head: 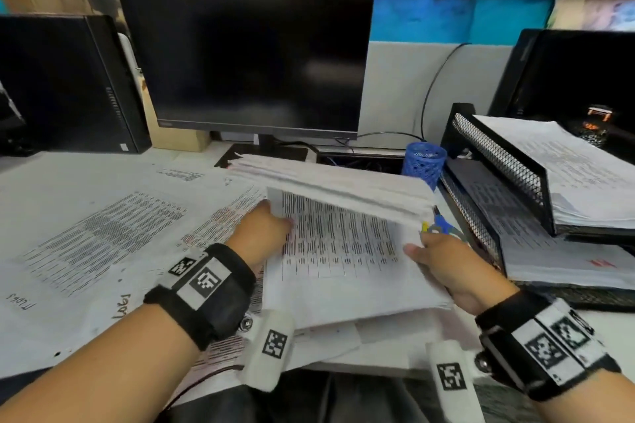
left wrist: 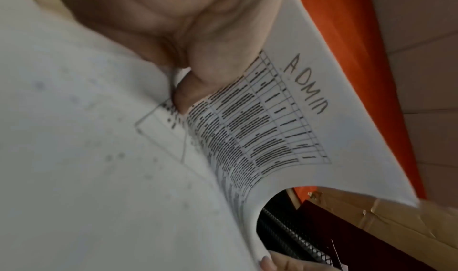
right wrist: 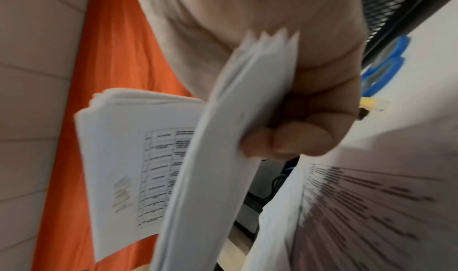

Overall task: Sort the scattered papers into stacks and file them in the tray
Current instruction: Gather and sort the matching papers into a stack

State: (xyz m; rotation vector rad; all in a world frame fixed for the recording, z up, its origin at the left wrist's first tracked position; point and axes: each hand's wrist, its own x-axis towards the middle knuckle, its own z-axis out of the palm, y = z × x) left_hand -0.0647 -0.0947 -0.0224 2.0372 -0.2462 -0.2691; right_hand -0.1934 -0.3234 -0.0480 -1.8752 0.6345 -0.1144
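Note:
A thick stack of printed table sheets (head: 343, 251) is held over the desk's middle. My left hand (head: 266, 233) grips its left edge, fingers tucked between the sheets. My right hand (head: 443, 264) grips the right edge, thumb on top. The upper sheets (head: 336, 185) are lifted and bowed away from the lower ones. In the left wrist view my left hand (left wrist: 188, 83) pinches sheets beside one marked "ADMIN" (left wrist: 307, 83). In the right wrist view my right hand (right wrist: 297, 138) curls round a bundle of sheets (right wrist: 235, 157). The black mesh two-tier tray (head: 498, 154) stands at the right, with papers on both tiers.
Loose printed papers (head: 103, 233) cover the desk's left half. A dark monitor (head: 247, 55) stands behind the stack. A blue mesh pen cup (head: 424, 163) and blue-handled scissors (head: 441, 225) sit between the stack and the tray. Black computer cases flank the desk.

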